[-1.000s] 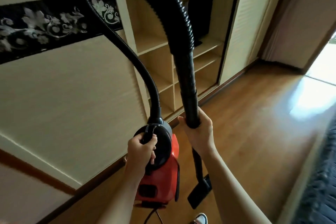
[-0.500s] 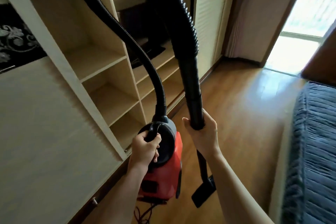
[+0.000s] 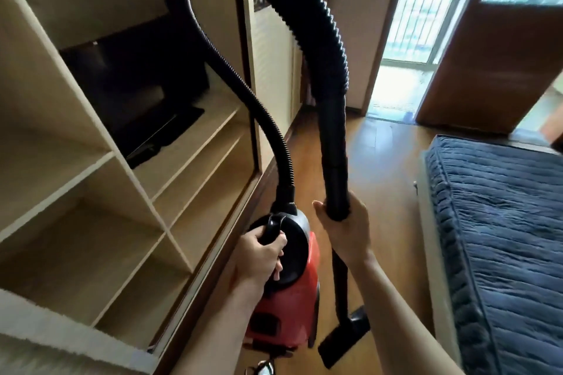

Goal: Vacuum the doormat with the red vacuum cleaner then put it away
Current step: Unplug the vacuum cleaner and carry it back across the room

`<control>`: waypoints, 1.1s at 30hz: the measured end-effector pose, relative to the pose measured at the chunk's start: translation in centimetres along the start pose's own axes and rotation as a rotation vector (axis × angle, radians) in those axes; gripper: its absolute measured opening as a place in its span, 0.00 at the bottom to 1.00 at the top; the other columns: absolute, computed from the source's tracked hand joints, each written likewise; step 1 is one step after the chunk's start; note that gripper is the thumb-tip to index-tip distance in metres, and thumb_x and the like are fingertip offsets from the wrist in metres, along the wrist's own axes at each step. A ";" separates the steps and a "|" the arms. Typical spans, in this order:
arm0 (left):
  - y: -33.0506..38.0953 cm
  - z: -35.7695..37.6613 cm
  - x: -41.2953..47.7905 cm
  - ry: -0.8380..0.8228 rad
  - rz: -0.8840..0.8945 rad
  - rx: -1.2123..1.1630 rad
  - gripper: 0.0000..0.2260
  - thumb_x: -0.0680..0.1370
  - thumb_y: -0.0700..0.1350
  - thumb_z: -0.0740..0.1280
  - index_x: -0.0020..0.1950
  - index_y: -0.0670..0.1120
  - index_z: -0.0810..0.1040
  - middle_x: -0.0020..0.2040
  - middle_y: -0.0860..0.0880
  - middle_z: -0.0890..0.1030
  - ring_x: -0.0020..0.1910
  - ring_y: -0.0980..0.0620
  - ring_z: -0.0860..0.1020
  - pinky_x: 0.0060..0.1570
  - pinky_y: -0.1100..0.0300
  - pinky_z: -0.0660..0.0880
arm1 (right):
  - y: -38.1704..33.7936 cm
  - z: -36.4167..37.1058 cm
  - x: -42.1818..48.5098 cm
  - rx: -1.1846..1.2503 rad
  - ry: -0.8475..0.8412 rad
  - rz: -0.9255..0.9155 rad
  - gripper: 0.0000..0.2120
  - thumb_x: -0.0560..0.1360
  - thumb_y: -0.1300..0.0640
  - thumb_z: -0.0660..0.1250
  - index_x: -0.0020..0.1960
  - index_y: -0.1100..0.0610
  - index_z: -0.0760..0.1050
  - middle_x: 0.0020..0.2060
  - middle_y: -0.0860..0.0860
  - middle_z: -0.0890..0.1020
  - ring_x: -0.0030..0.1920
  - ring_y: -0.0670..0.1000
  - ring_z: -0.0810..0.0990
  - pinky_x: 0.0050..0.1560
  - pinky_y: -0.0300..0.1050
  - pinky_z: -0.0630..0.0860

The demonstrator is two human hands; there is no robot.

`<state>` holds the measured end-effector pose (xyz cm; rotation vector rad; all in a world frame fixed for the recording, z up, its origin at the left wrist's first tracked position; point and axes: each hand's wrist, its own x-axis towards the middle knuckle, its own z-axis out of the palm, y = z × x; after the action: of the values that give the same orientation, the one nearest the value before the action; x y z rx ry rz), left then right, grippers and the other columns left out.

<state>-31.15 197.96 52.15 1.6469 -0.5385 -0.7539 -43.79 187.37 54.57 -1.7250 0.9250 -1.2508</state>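
Observation:
The red vacuum cleaner (image 3: 292, 310) hangs in the air in front of me, above the wooden floor. My left hand (image 3: 259, 256) is closed around its black carry handle on top. My right hand (image 3: 344, 228) grips the black rigid wand (image 3: 335, 143), which points down to the floor nozzle (image 3: 344, 341). The ribbed black hose (image 3: 268, 119) arches overhead from the body to the wand. A pale doormat (image 3: 393, 105) lies at the bright balcony doorway far ahead.
An open beige shelving unit (image 3: 137, 192) runs along my left, with a dark flat screen (image 3: 140, 85) on one shelf. A bed with a blue quilt (image 3: 502, 237) stands at the right. The wooden floor strip (image 3: 390, 167) lies between them. A brown door (image 3: 493, 70) stands open ahead.
My view has swung right along the wardrobe: the patterned sliding door is out of sight, the shelves, bed and balcony doorway have come into view. Both hands keep the same hold.

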 end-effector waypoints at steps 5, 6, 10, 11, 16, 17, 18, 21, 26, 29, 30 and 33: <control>3.1 1.2 8.4 -0.149 0.043 0.039 0.06 0.75 0.35 0.69 0.40 0.34 0.78 0.26 0.46 0.75 0.20 0.46 0.72 0.20 0.61 0.68 | 0.8 2.0 7.2 -0.091 0.123 0.031 0.13 0.72 0.66 0.77 0.39 0.65 0.73 0.31 0.64 0.77 0.30 0.61 0.74 0.33 0.49 0.73; 3.6 1.4 10.0 -0.159 0.061 0.058 0.06 0.75 0.36 0.69 0.40 0.34 0.78 0.26 0.46 0.75 0.20 0.46 0.72 0.20 0.61 0.68 | 1.0 2.4 8.4 -0.110 0.141 0.024 0.13 0.73 0.65 0.77 0.40 0.65 0.73 0.31 0.63 0.77 0.31 0.63 0.76 0.34 0.53 0.74; 4.7 2.6 15.3 -0.183 0.100 0.103 0.07 0.75 0.37 0.69 0.38 0.35 0.78 0.25 0.45 0.75 0.19 0.45 0.72 0.19 0.60 0.68 | 1.6 3.4 12.8 -0.133 0.197 0.028 0.13 0.73 0.61 0.78 0.40 0.59 0.73 0.31 0.60 0.77 0.32 0.63 0.76 0.35 0.61 0.77; 4.9 3.0 16.6 -0.195 0.115 0.111 0.07 0.75 0.37 0.70 0.38 0.35 0.78 0.25 0.45 0.75 0.20 0.45 0.72 0.19 0.60 0.68 | 1.8 3.5 13.9 -0.135 0.219 0.018 0.13 0.72 0.59 0.78 0.40 0.58 0.73 0.31 0.60 0.77 0.32 0.62 0.76 0.36 0.61 0.77; 5.8 5.8 22.7 -0.246 0.133 0.163 0.07 0.74 0.37 0.70 0.38 0.36 0.78 0.26 0.45 0.76 0.19 0.45 0.73 0.19 0.61 0.68 | 4.0 3.5 19.0 -0.146 0.286 0.037 0.13 0.73 0.60 0.77 0.41 0.57 0.73 0.31 0.60 0.78 0.33 0.63 0.77 0.37 0.59 0.77; 5.9 6.4 23.8 -0.256 0.129 0.162 0.06 0.74 0.36 0.70 0.38 0.36 0.78 0.26 0.44 0.76 0.19 0.45 0.73 0.19 0.61 0.68 | 4.7 3.5 19.9 -0.155 0.291 0.044 0.12 0.73 0.62 0.77 0.41 0.58 0.73 0.31 0.60 0.78 0.33 0.63 0.77 0.37 0.59 0.77; 5.9 7.1 24.9 -0.266 0.119 0.155 0.06 0.74 0.36 0.70 0.38 0.35 0.78 0.26 0.44 0.75 0.19 0.46 0.72 0.19 0.61 0.68 | 5.5 3.4 20.8 -0.156 0.297 0.055 0.12 0.73 0.63 0.77 0.41 0.58 0.73 0.31 0.60 0.78 0.33 0.63 0.77 0.38 0.59 0.77; 6.4 9.6 28.1 -0.291 0.090 0.143 0.05 0.75 0.35 0.70 0.39 0.37 0.78 0.26 0.42 0.75 0.20 0.46 0.71 0.19 0.61 0.68 | 8.0 3.1 24.1 -0.124 0.318 0.077 0.12 0.73 0.64 0.77 0.41 0.61 0.73 0.31 0.60 0.78 0.33 0.63 0.77 0.37 0.55 0.76; 8.0 15.1 35.0 -0.273 0.063 0.128 0.04 0.75 0.34 0.69 0.40 0.36 0.79 0.25 0.46 0.75 0.19 0.47 0.71 0.18 0.62 0.67 | 12.8 2.5 32.4 -0.070 0.305 0.102 0.13 0.72 0.61 0.77 0.41 0.61 0.73 0.32 0.61 0.77 0.34 0.63 0.76 0.38 0.56 0.76; 9.5 19.7 39.6 -0.264 0.054 0.132 0.04 0.75 0.33 0.69 0.40 0.35 0.78 0.25 0.45 0.75 0.19 0.46 0.71 0.18 0.62 0.67 | 16.2 1.5 38.8 -0.055 0.285 0.093 0.12 0.71 0.56 0.76 0.40 0.59 0.73 0.32 0.61 0.77 0.33 0.63 0.76 0.38 0.61 0.76; 10.1 21.2 41.1 -0.262 0.053 0.135 0.04 0.75 0.33 0.69 0.40 0.35 0.78 0.26 0.44 0.75 0.20 0.46 0.71 0.19 0.61 0.68 | 17.2 1.0 40.9 -0.061 0.273 0.096 0.12 0.72 0.58 0.76 0.40 0.59 0.73 0.32 0.61 0.77 0.33 0.63 0.76 0.39 0.62 0.76; 12.0 25.1 45.2 -0.237 0.059 0.147 0.04 0.75 0.34 0.69 0.40 0.35 0.78 0.26 0.42 0.74 0.21 0.45 0.71 0.18 0.61 0.68 | 19.4 -0.4 46.7 -0.045 0.246 0.105 0.12 0.73 0.62 0.77 0.41 0.59 0.74 0.32 0.60 0.78 0.34 0.63 0.77 0.39 0.63 0.77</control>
<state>-17.86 146.55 52.84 1.6778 -0.8238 -0.8889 -34.78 137.58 55.02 -1.5575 1.1786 -1.4022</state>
